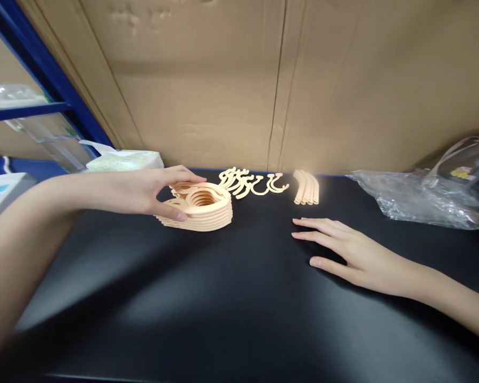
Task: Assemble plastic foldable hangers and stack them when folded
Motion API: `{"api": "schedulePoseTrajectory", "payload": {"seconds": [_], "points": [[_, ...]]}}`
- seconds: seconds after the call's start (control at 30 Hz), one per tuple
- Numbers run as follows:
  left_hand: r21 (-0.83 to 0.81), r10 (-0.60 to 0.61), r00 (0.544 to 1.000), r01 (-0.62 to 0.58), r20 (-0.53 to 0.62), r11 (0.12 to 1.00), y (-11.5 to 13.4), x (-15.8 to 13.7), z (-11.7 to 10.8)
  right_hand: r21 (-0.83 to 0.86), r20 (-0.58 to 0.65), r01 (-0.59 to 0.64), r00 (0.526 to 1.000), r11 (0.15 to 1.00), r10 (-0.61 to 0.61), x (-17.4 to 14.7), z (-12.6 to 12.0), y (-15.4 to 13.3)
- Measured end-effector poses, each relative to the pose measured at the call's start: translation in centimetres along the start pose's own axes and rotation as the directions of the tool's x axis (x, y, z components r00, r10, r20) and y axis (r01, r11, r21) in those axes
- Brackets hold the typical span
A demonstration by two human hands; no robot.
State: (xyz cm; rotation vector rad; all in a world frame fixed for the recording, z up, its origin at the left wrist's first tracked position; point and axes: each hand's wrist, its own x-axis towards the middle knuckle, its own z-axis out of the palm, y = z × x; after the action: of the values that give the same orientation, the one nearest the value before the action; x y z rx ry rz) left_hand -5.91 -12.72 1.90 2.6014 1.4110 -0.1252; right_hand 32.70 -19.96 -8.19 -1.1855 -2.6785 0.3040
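A stack of cream plastic loop-shaped pieces (201,221) stands on the black table, left of the middle. My left hand (159,191) grips the stack's upper left part, with its thumb on the near side and its fingers over the far side. Whether it holds only the top piece or several, I cannot tell. My right hand (343,247) hovers low over or rests on the table, palm down, fingers spread and holding nothing. Beyond its fingertips lie several cream curved tubes (307,187) side by side. Thin cream C-shaped hooks (259,186) lie behind the stack, some overlapping.
A crumpled clear plastic bag (415,199) lies at the right back of the black table (231,319). At the left back sits a white soft pack (123,159) beside a blue metal frame (43,58). A brown cardboard wall (207,80) closes off the far side.
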Motion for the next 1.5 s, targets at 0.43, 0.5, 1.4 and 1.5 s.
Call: {"api": "schedulePoseTrajectory", "payload": {"seconds": [0.43,0.5,1.4,1.5], "points": [[-0.030,-0.013,1.000,0.014,0.025,0.999,-0.9,0.2,0.3,-0.009,0.013,-0.002,1.000,1.000,0.002,0.1,-0.1,0.0],[-0.017,-0.029,0.999,0.029,0.021,0.999,-0.7,0.0,0.3,-0.007,0.006,-0.001,1.000,1.000,0.001,0.1,-0.1,0.0],[-0.233,0.013,0.859,-0.153,-0.512,0.960,9.7,-0.5,3.1,0.000,-0.018,0.011,1.000,1.000,-0.011,0.1,-0.1,0.0],[-0.144,0.205,0.886,-0.287,-0.415,0.947,13.3,0.6,6.7,-0.001,-0.032,0.028,0.999,1.000,-0.028,0.0,0.0,0.1]]}}
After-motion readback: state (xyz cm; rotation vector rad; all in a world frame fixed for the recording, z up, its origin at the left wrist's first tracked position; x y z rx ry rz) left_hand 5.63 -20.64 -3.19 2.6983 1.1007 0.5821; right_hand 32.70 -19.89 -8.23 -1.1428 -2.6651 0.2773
